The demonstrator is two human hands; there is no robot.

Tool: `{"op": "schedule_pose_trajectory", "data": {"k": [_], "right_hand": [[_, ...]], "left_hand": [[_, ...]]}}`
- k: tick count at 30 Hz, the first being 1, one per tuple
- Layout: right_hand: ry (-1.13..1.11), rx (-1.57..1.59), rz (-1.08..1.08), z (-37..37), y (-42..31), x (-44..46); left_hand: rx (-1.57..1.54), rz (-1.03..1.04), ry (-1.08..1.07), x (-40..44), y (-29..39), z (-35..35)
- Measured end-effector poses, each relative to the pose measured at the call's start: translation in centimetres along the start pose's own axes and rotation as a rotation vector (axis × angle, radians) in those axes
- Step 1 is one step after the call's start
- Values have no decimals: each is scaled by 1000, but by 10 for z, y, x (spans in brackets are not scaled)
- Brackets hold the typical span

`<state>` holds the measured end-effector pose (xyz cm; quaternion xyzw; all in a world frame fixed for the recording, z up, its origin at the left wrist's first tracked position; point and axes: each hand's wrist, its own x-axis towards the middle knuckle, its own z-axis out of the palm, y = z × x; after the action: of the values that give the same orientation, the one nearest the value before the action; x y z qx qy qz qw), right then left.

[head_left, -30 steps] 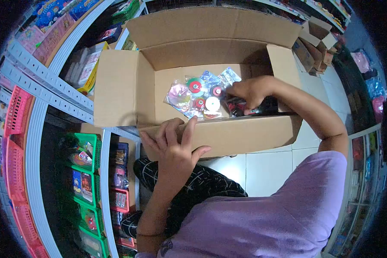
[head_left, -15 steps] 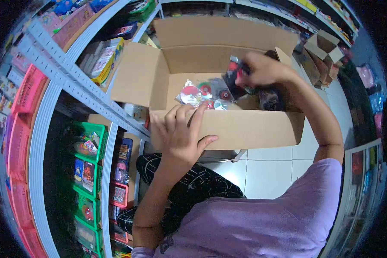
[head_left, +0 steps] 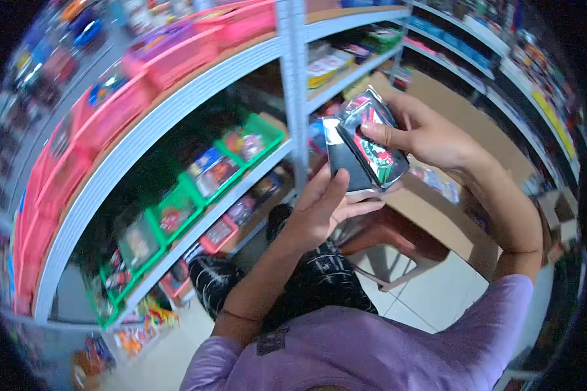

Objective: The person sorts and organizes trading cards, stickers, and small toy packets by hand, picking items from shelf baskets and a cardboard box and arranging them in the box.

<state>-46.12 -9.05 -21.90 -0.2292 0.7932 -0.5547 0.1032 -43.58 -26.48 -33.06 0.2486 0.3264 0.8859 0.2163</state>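
In front of my chest, both hands grip flat black packets in clear, shiny plastic. One packet [head_left: 379,156] carries a red, white and green print; a plainer dark one [head_left: 347,164] lies against its left side. What is inside them I cannot tell. My left hand [head_left: 319,205] closes on the lower left end, thumb on the front and fingers underneath. From the upper right my right hand [head_left: 430,133] pinches the printed packet, its thumb pressed on the face. Beyond the packets stands an open cardboard box [head_left: 447,218], with clear-wrapped items [head_left: 437,182] partly visible inside.
A metal-framed shelf [head_left: 195,225] on the left holds green baskets [head_left: 169,215] with packaged goods. Pink baskets [head_left: 182,58] line the level above. Under the box is a reddish-brown stool [head_left: 398,238] on white floor tiles. A smaller open carton [head_left: 559,212] stands far right.
My right hand has come out of the box with the dark packets. My left hand has left the box's flap and now holds them too. The view has swung left toward the shelf.
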Motion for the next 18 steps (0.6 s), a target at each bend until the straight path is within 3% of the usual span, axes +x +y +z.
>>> {"op": "schedule_pose_trajectory", "data": {"k": [2, 3, 6, 7, 11, 13, 15, 16, 18], "right_hand": [[-42, -19, -125, 23, 3, 27], [-64, -146, -177, 33, -1, 37], [-95, -81, -160, 64, -4, 65], [-106, -49, -161, 75, -8, 72], [-278, 240, -60, 123, -31, 92], [-441, 249, -22, 148, -36, 102], [-625, 228, -28, 177, -39, 109], [-676, 229, -13, 192, -39, 110], [-677, 226, 27, 214, -35, 115]], "left_hand": [[71, 129, 28, -21, 13, -17], [148, 165, 179, -32, 19, -25], [219, 310, 544, -63, 42, -36], [223, 354, 531, -75, 50, -50], [-274, 469, 1, -105, 62, -80], [-308, 399, -90, -117, 70, -77], [-90, 231, 44, -134, 81, -72], [-241, 238, 3, -139, 78, -73], [-192, 262, 79, -154, 76, -87]]}}
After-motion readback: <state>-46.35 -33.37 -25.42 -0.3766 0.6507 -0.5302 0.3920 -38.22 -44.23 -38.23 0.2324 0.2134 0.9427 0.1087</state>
